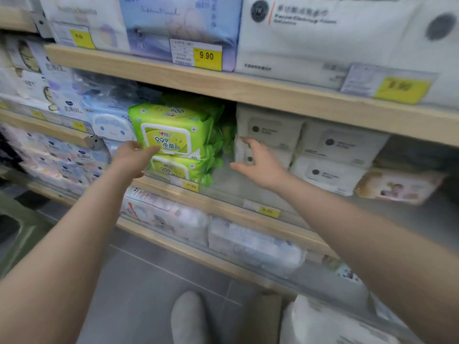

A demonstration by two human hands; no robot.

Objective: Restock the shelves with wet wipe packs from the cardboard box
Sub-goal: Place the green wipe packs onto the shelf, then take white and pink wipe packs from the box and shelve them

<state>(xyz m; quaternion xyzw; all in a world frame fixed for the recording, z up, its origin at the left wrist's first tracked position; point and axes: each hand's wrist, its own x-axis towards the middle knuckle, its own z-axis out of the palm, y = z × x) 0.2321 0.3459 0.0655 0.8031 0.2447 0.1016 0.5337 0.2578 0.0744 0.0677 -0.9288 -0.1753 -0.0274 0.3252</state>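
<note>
Two green wet wipe packs are stacked on the middle shelf (223, 202): a top pack (171, 130) and a lower one (178, 170). My left hand (131, 157) reaches to the top green pack, fingers touching its front lower left corner. White wet wipe packs (270, 130) stand in stacks to the right of a gap. My right hand (258, 162) has its fingers spread and pressed against the left side of the white stack. The cardboard box is not in view.
Blue and white packs (109, 120) crowd the shelf left of the green ones. Larger packs with yellow price tags (207, 57) fill the upper shelf. More packs (253, 244) lie on the lower shelf. A white bundle (323, 324) sits near the grey floor by my shoe (188, 316).
</note>
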